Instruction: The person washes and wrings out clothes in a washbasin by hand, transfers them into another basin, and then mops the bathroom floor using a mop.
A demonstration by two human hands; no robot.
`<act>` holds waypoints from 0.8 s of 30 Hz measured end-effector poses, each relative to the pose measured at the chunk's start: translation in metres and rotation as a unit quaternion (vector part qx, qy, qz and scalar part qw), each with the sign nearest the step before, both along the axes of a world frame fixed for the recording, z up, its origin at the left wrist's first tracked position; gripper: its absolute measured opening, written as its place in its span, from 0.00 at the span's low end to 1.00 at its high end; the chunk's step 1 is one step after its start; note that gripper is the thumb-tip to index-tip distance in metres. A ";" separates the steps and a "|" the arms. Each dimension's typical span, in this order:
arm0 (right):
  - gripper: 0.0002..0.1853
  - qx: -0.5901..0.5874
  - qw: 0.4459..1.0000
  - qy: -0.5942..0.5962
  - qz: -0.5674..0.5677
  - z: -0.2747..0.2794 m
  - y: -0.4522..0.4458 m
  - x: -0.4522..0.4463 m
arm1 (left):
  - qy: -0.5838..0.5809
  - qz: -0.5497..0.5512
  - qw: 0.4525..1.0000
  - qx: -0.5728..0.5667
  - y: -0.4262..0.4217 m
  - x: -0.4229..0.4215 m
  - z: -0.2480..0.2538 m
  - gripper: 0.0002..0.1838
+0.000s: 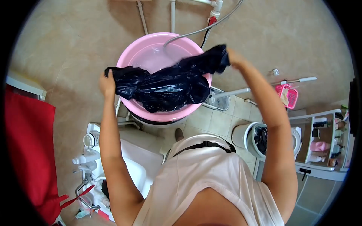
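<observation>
A wet, dark navy garment (166, 86) is stretched across a round pink basin (130, 49), its middle sagging over the basin's near side. Its exact kind cannot be made out. My left hand (108, 83) grips the garment's left end at the basin's left rim. Out past the right rim, my right hand (235, 59) holds up the other end, slightly blurred, its fingers partly hidden. Pale, sudsy water shows behind the cloth, and a grey hose (203, 28) runs down into the basin.
At left are a white sink (132, 165) with a faucet (85, 188), bottles and a red cloth (30, 150). On the right stand a bin (241, 135), a pink basket (292, 98) on the wall and a shelf (301, 119) of bottles.
</observation>
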State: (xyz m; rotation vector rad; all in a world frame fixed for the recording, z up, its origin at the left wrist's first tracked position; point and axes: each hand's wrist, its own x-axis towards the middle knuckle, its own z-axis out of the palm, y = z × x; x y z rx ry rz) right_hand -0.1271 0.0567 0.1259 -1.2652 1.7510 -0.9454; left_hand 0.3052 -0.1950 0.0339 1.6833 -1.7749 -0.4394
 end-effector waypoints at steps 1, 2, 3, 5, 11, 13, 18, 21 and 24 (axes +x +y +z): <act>0.17 -0.064 0.994 0.092 -0.005 0.023 0.003 -0.009 | 0.006 0.025 0.999 -0.028 -0.003 0.002 0.001 0.21; 0.16 0.001 0.974 0.228 -0.007 0.047 -0.004 -0.026 | 0.009 0.051 0.997 -0.055 -0.004 0.004 0.000 0.21; 0.16 0.074 0.925 0.372 0.002 0.070 -0.011 -0.044 | 0.013 0.072 0.996 -0.059 -0.007 0.006 0.001 0.20; 0.16 0.115 0.851 0.510 -0.055 0.124 -0.015 -0.051 | -0.001 0.087 0.993 -0.077 -0.004 0.002 0.013 0.21; 0.14 -0.130 0.922 0.332 -0.148 0.190 -0.015 -0.017 | -0.155 -0.051 0.960 -0.229 0.027 -0.035 0.016 0.27; 0.13 -0.168 0.932 0.313 -0.065 0.167 -0.020 0.007 | -0.194 -0.164 0.935 -0.246 0.052 -0.063 0.017 0.31; 0.24 -0.058 0.914 0.381 0.127 0.018 -0.026 0.068 | -0.228 -0.441 0.855 -0.148 0.110 -0.109 -0.022 0.44; 0.35 0.130 0.892 0.396 0.176 -0.035 -0.002 0.114 | -0.235 -0.482 0.839 -0.090 0.123 -0.120 -0.053 0.56; 0.47 0.199 0.837 0.464 0.210 -0.091 0.004 0.126 | -0.260 -0.460 0.847 -0.044 0.117 -0.120 -0.055 0.61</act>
